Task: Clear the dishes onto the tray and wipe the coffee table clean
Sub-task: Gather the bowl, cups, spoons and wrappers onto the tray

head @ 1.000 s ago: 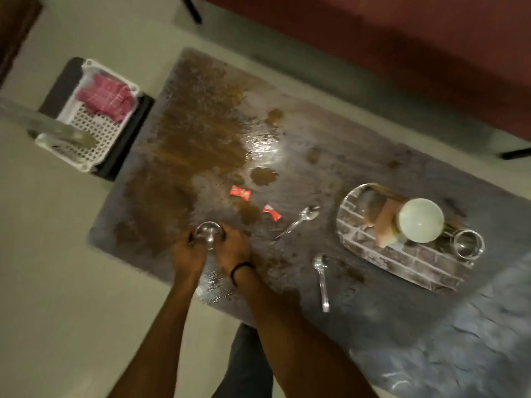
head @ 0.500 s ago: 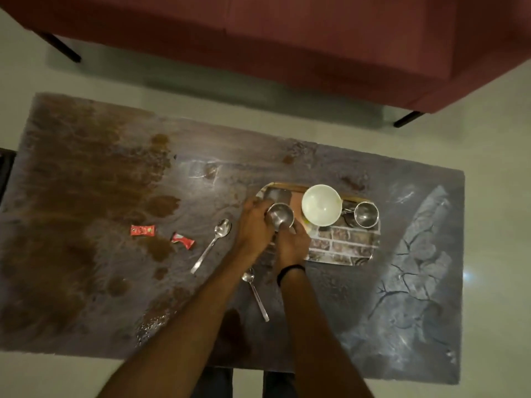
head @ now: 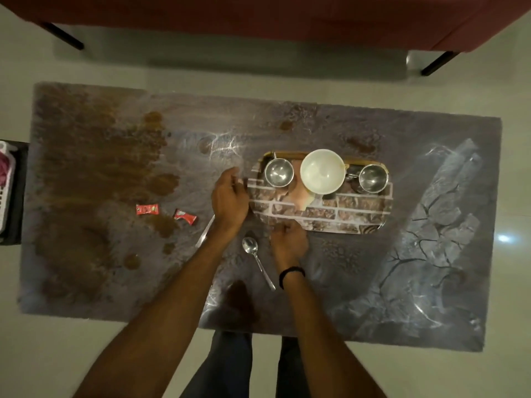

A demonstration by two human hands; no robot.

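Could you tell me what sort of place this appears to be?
Most likely a home living room: a low, stained coffee table stands before a red sofa, and a tray on it holds two metal cups and a bowl.

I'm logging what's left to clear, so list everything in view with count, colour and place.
coffee table: one, grey-brown marbled, middle of view
spills: several, brown, mostly on the table's left half
tray: one, brick-patterned, on the table right of centre
steel cups: two, silver, on the tray either side of the bowl
bowl: one, white, on the tray between the cups
spoons: two, silver, on the table, one partly under the left arm
wrappers: two, red, on the table left of the spoons
sofa: one, dark red, beyond the table
basket: one, white, left edge of view
left hand: one, empty, beside the tray's left end
right hand: one, empty, loosely curled, at the tray's near edge
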